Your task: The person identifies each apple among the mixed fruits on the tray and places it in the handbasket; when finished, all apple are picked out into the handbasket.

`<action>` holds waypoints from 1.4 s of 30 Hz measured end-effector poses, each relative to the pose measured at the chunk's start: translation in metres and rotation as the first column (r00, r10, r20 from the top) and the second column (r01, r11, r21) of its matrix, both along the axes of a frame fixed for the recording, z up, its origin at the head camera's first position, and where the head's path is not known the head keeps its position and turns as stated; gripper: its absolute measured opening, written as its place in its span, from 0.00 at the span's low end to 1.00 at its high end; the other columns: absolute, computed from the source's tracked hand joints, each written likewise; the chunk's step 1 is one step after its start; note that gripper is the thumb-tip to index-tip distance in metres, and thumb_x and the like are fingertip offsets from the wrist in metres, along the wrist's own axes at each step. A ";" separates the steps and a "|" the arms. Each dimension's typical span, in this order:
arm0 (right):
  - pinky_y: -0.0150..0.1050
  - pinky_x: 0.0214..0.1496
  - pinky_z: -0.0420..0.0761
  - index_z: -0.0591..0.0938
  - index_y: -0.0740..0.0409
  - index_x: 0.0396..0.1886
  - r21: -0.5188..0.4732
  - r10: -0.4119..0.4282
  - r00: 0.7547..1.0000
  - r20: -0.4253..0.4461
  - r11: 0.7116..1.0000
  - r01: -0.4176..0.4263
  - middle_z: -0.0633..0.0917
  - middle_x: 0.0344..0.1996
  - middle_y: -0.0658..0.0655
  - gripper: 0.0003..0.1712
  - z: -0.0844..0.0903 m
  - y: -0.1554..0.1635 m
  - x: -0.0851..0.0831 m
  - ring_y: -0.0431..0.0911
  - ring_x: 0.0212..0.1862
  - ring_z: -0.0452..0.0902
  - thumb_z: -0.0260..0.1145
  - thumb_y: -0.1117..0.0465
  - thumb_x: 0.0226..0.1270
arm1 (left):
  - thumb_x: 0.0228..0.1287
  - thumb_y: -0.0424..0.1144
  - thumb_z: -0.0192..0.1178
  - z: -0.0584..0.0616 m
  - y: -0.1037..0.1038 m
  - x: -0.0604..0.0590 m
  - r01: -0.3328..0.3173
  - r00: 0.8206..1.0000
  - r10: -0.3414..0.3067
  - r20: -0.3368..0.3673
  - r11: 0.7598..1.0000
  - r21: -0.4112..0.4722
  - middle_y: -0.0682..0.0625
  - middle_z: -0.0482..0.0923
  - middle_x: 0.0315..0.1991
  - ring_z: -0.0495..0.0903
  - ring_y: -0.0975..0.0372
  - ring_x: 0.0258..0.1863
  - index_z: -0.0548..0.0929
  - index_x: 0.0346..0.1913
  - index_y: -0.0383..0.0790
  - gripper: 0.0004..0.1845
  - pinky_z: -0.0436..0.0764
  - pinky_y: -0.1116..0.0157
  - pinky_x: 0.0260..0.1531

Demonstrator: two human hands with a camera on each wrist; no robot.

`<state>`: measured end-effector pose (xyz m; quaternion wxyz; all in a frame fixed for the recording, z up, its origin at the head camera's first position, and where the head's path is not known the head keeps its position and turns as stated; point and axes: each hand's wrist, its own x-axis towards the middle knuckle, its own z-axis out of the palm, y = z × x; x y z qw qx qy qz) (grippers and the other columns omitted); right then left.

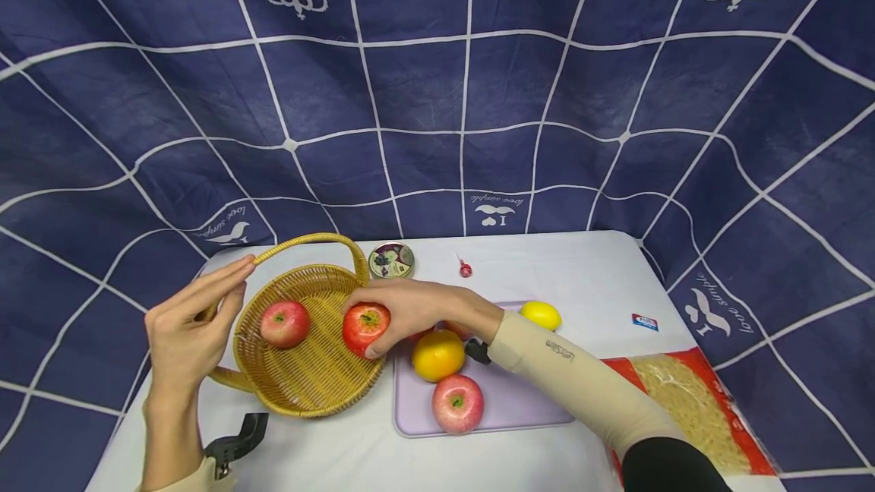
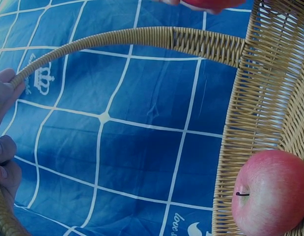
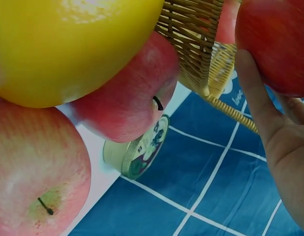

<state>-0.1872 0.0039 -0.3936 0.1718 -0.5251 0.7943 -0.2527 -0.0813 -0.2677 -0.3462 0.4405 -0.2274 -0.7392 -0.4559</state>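
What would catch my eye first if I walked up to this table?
Probably the right hand gripping a red apple over the rim of the wicker basket, where another apple already lies. The left hand holds the basket's handle at the left side. To the right, a lilac tray carries an orange, a pink apple and a lemon.

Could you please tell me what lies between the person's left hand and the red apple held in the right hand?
In the head view, a pinkish-red apple lies in the woven wicker basket, between the left hand and the held red apple.
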 end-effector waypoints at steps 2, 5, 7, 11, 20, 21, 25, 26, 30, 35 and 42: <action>0.26 0.54 0.73 0.74 0.32 0.61 0.006 0.004 1.000 -0.006 1.000 -0.004 0.75 0.49 0.36 0.36 0.000 -0.003 -0.001 0.32 0.50 0.71 0.76 0.35 0.52 | 0.55 0.15 0.62 0.000 0.000 0.000 0.000 1.000 0.000 0.000 1.000 0.002 0.35 0.87 0.45 0.86 0.61 0.50 0.87 0.40 0.20 0.10 0.79 0.73 0.53; 0.26 0.53 0.73 0.75 0.32 0.61 0.011 0.012 1.000 -0.006 1.000 -0.012 0.76 0.48 0.35 0.36 0.001 -0.008 -0.003 0.32 0.50 0.71 0.76 0.36 0.52 | 0.55 0.15 0.62 0.000 -0.001 0.000 -0.002 1.000 0.002 0.001 1.000 0.003 0.35 0.87 0.45 0.86 0.61 0.50 0.87 0.40 0.20 0.10 0.79 0.73 0.53; 0.26 0.53 0.73 0.74 0.32 0.61 0.016 0.016 1.000 -0.001 1.000 -0.016 0.76 0.47 0.35 0.36 0.001 -0.011 -0.004 0.32 0.49 0.71 0.76 0.36 0.52 | 0.55 0.15 0.62 0.000 -0.001 0.001 -0.003 1.000 0.003 0.005 1.000 0.000 0.35 0.87 0.45 0.86 0.62 0.50 0.87 0.40 0.20 0.10 0.79 0.73 0.53; 0.27 0.52 0.73 0.75 0.34 0.62 0.029 0.026 1.000 -0.009 0.999 -0.026 0.77 0.47 0.36 0.37 0.001 -0.018 -0.007 0.33 0.49 0.71 0.75 0.35 0.52 | 0.55 0.15 0.63 0.000 0.000 0.001 -0.006 1.000 0.006 0.009 1.000 -0.002 0.34 0.87 0.45 0.86 0.62 0.50 0.87 0.40 0.20 0.10 0.79 0.73 0.54; 0.26 0.53 0.72 0.74 0.37 0.66 0.064 0.022 0.999 -0.027 0.998 -0.021 0.78 0.48 0.37 0.41 0.000 -0.033 -0.010 0.33 0.49 0.72 0.75 0.35 0.52 | 0.55 0.16 0.62 0.001 -0.002 0.001 -0.028 0.999 0.028 0.025 0.999 -0.020 0.34 0.87 0.45 0.86 0.63 0.51 0.88 0.41 0.22 0.11 0.79 0.73 0.55; 0.26 0.53 0.72 0.73 0.38 0.67 0.069 0.019 0.999 -0.028 0.997 -0.017 0.78 0.48 0.37 0.42 -0.001 -0.034 -0.011 0.34 0.49 0.72 0.75 0.34 0.53 | 0.55 0.16 0.62 0.001 -0.002 0.001 -0.028 0.999 0.029 0.025 0.999 -0.020 0.34 0.87 0.45 0.86 0.63 0.51 0.88 0.41 0.22 0.11 0.79 0.73 0.55; 0.25 0.54 0.71 0.74 0.42 0.68 0.093 0.014 0.999 -0.041 0.996 -0.010 0.77 0.49 0.38 0.45 -0.003 -0.041 -0.013 0.34 0.51 0.71 0.74 0.34 0.52 | 0.56 0.16 0.62 0.000 -0.003 0.001 -0.026 0.999 0.026 0.022 1.000 -0.016 0.34 0.87 0.45 0.86 0.63 0.51 0.88 0.41 0.22 0.10 0.79 0.73 0.55; 0.25 0.54 0.71 0.74 0.41 0.67 0.101 0.012 0.999 -0.046 0.995 -0.007 0.77 0.49 0.37 0.44 -0.004 -0.043 -0.014 0.34 0.51 0.70 0.74 0.33 0.52 | 0.56 0.16 0.62 0.000 -0.003 0.000 -0.028 0.999 0.028 0.023 0.999 -0.019 0.34 0.87 0.45 0.86 0.63 0.51 0.88 0.41 0.22 0.10 0.79 0.73 0.55; 0.25 0.55 0.70 0.75 0.38 0.64 0.121 -0.005 0.998 -0.058 0.993 0.012 0.76 0.49 0.37 0.42 -0.005 -0.047 -0.014 0.34 0.52 0.70 0.75 0.32 0.50 | 0.56 0.16 0.62 -0.001 -0.003 0.000 -0.019 1.000 0.019 0.022 1.000 -0.014 0.34 0.87 0.45 0.86 0.63 0.51 0.88 0.41 0.21 0.10 0.79 0.73 0.55; 0.25 0.53 0.71 0.75 0.36 0.64 0.128 -0.026 0.997 -0.073 0.991 0.035 0.74 0.50 0.39 0.42 -0.008 -0.053 -0.016 0.34 0.51 0.69 0.76 0.32 0.48 | 0.55 0.16 0.62 0.000 -0.002 0.000 -0.011 1.000 0.011 0.016 1.000 -0.010 0.34 0.87 0.45 0.86 0.63 0.51 0.87 0.41 0.21 0.10 0.79 0.73 0.54; 0.25 0.53 0.71 0.75 0.41 0.66 0.124 -0.001 0.994 -0.114 0.992 0.015 0.75 0.53 0.41 0.43 -0.011 -0.066 -0.025 0.35 0.52 0.69 0.76 0.35 0.51 | 0.55 0.15 0.62 0.000 -0.001 0.000 -0.006 1.000 0.006 0.007 1.000 0.001 0.33 0.87 0.44 0.86 0.62 0.51 0.87 0.40 0.21 0.10 0.79 0.73 0.54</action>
